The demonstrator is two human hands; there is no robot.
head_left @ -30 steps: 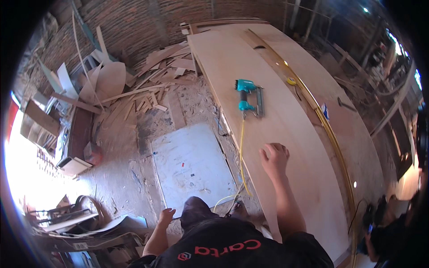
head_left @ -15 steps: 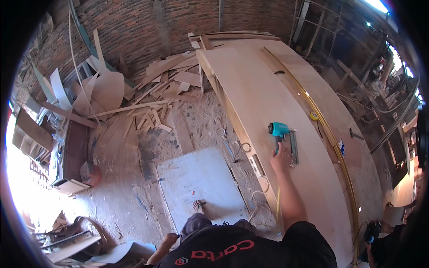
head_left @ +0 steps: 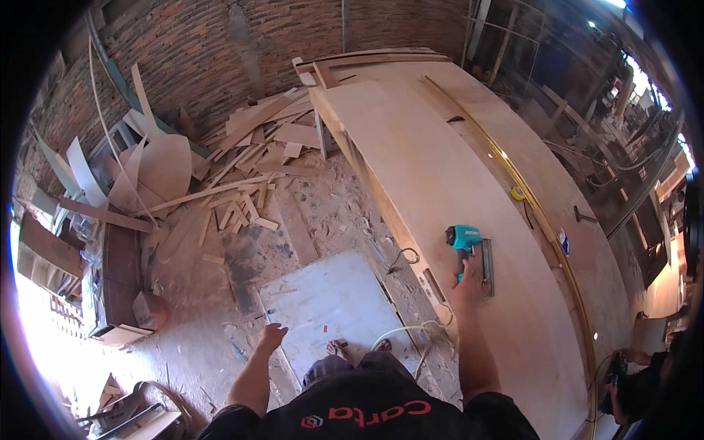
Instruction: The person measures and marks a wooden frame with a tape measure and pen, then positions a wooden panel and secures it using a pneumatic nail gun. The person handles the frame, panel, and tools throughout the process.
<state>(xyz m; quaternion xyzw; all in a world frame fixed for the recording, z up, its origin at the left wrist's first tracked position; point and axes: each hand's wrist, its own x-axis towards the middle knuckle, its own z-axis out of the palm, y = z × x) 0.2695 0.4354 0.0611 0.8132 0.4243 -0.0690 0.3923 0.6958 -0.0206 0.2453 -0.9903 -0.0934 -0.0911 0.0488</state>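
My right hand (head_left: 465, 290) is wrapped round the handle of a teal and black nail gun (head_left: 465, 239). The gun lies over a long pale wooden panel (head_left: 411, 154), its grey magazine on the right side. Away from the panel, low on the left, my left hand (head_left: 273, 336) hangs in the air with its fingers curled together. Whatever it may hold is too small to make out. Beneath it lies a white board (head_left: 323, 293) on the floor, where my feet stand at the near edge.
A long brass-coloured strip (head_left: 506, 163) runs along the panels, with a yellow tape measure (head_left: 518, 193) and a hammer (head_left: 584, 215) near it. Wood offcuts (head_left: 249, 139) pile up by the brick wall. A pale hose (head_left: 403, 327) crosses near my feet. Another person (head_left: 645, 381) works at the lower right.
My left hand has come forward from beside my body to over the white board. The nail gun and my right hand have shifted slightly nearer. The whole view has moved a little.
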